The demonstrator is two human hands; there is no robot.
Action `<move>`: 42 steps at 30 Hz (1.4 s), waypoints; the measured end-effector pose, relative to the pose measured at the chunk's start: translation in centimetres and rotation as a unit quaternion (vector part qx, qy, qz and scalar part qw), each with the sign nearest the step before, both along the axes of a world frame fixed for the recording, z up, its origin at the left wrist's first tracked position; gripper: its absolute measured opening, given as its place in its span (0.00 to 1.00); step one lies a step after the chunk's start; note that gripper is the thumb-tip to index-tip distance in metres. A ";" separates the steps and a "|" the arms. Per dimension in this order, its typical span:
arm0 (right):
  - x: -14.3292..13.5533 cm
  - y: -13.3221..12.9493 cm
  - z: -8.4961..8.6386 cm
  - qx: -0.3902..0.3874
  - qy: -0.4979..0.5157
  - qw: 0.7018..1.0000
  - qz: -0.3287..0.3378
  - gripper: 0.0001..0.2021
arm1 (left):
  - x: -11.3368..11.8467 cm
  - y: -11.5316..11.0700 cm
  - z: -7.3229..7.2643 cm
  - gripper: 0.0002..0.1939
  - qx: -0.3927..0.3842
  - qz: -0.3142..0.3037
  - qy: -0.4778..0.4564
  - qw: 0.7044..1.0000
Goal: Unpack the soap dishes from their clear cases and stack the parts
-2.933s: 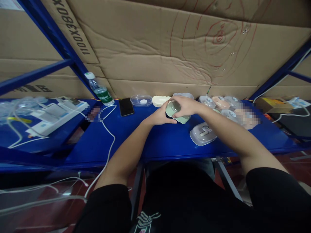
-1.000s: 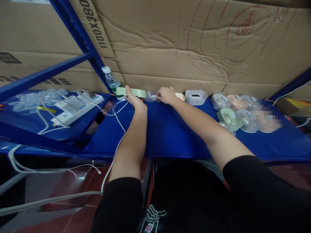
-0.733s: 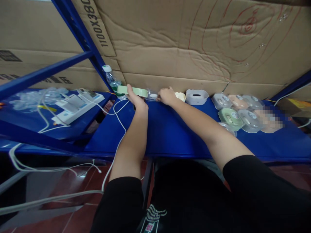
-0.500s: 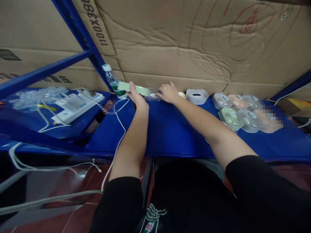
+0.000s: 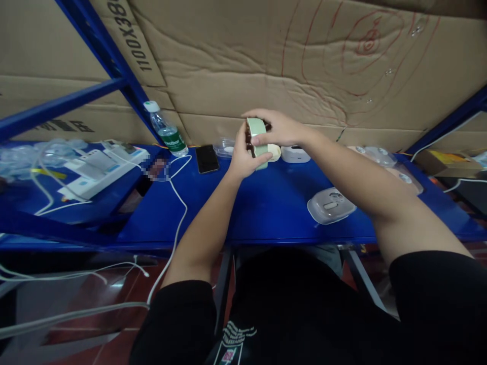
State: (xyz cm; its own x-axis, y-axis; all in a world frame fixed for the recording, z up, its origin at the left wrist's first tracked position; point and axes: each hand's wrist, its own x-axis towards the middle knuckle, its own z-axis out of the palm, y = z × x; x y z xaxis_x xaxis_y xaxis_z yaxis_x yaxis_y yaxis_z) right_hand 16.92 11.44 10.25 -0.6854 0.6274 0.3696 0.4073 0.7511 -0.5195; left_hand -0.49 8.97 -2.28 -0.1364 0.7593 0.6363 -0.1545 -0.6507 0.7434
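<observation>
Both my hands are raised above the blue shelf point(image 5: 266, 213) and meet on a pale green flat container part point(image 5: 257, 142), held on edge. My left hand point(image 5: 242, 158) grips it from below and behind. My right hand point(image 5: 277, 128) pinches its top, with something dark between the fingers. Behind the hands, near the cardboard wall, stand a clear round lidded dish point(image 5: 224, 148), a cream dish point(image 5: 274, 151) and a white tray point(image 5: 295, 153).
A black phone point(image 5: 206, 158) and a water bottle point(image 5: 164, 131) stand at the back left. White cables point(image 5: 175, 203) and chargers point(image 5: 95, 165) lie left. A clear lidded box point(image 5: 330, 205) sits front right, with more lidded containers point(image 5: 380, 157) behind my right arm.
Both hands left the back of the shelf and rose together. The green part went from flat in my left hand to upright between both hands. The view shifted right.
</observation>
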 end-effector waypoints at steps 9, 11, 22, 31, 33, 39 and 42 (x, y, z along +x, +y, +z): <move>4.1 -1.2 1.3 0.008 -0.048 0.998 -0.028 0.45 | 0.1 0.6 -1.3 0.57 0.002 -0.078 0.090 0.993; 4.3 -1.6 1.4 0.010 -0.052 0.998 -0.021 0.47 | 0.1 0.6 -1.5 0.57 0.012 -0.072 0.101 0.992; 5.1 -0.3 1.1 -0.012 -0.010 0.997 -0.073 0.37 | 0.1 0.2 -0.9 0.63 -0.034 -0.119 0.087 0.989; 6.0 -2.0 1.5 0.017 -0.038 0.998 -0.050 0.45 | 0.3 0.7 -0.6 0.62 -0.022 -0.112 0.039 0.993; 6.4 -1.8 1.5 0.022 -0.031 0.998 -0.051 0.45 | 0.1 0.6 -0.3 0.60 -0.021 -0.081 0.008 0.996; 10.8 -0.1 0.3 0.075 -0.060 0.986 -0.138 0.34 | -0.6 0.3 -0.4 0.60 -0.035 0.020 0.002 0.999; 13.8 0.7 -1.0 0.073 -0.093 0.965 -0.233 0.31 | -0.9 0.8 -1.3 0.59 -0.013 0.060 0.063 0.996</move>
State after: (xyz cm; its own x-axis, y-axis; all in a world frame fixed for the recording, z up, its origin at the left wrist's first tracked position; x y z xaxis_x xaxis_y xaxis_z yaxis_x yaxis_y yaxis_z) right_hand 30.74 12.18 9.24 -0.4041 0.8339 0.3760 0.7945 0.5236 -0.3074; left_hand -1.34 9.79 -3.57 -0.1464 0.7588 0.6347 0.0190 -0.6393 0.7687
